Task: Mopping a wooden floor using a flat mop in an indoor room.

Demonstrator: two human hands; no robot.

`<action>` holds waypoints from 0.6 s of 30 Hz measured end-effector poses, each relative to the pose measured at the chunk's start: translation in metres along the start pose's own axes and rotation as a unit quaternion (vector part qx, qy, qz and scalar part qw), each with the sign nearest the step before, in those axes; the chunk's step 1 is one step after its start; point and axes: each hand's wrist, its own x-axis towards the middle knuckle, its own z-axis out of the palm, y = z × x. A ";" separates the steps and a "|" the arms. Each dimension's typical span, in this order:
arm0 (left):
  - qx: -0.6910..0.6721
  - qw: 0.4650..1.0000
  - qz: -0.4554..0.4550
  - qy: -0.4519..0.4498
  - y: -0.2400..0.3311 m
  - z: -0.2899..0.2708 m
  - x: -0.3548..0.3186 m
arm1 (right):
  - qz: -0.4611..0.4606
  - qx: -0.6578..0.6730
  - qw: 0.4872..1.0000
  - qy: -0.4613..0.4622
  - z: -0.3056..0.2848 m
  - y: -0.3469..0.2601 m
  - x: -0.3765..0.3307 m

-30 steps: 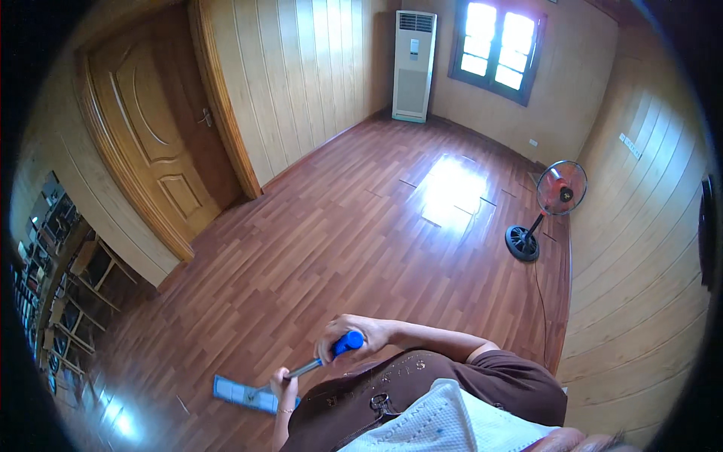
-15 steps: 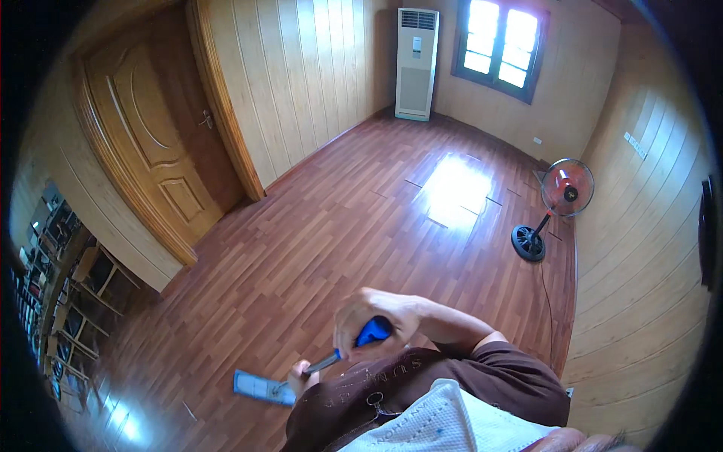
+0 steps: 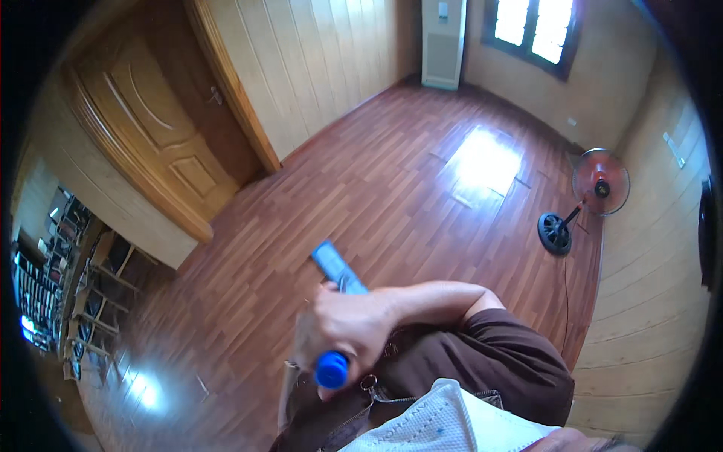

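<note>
My right hand (image 3: 343, 328) is closed around the handle of a flat mop, close to my chest. The handle's round blue end cap (image 3: 331, 370) sticks out below my fingers. Just beyond my knuckles the blue-grey mop head (image 3: 331, 264) is raised off the wooden floor (image 3: 392, 188) and points up and away from me. My right forearm comes in from a brown sleeve (image 3: 497, 361) on the right. My left hand cannot be made out; a pale strip by my chest at the lower left is too unclear to name.
A wooden door (image 3: 151, 128) stands at the left, with shelves of small items (image 3: 53, 279) further left. A standing fan (image 3: 595, 188) with its cable is near the right wall. A tall white air conditioner (image 3: 443, 38) and a window (image 3: 531, 26) are at the far end.
The mop head has swung from low at my left up to the middle, in front of my right hand. My left hand, earlier on the pole, no longer shows.
</note>
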 end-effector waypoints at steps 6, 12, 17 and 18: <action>-0.025 0.980 0.193 0.027 0.096 -0.008 -0.003 | 0.116 0.105 0.977 0.145 0.025 0.098 -0.039; 0.240 0.911 0.285 0.180 0.152 0.045 -0.030 | 0.237 0.064 0.969 -0.004 0.099 0.159 -0.072; 0.333 0.891 0.244 0.188 0.164 0.048 -0.051 | 0.251 0.048 0.967 -0.028 0.128 0.177 -0.105; 0.343 0.893 0.236 0.171 0.170 0.050 -0.050 | 0.245 0.027 0.969 -0.023 0.126 0.173 -0.105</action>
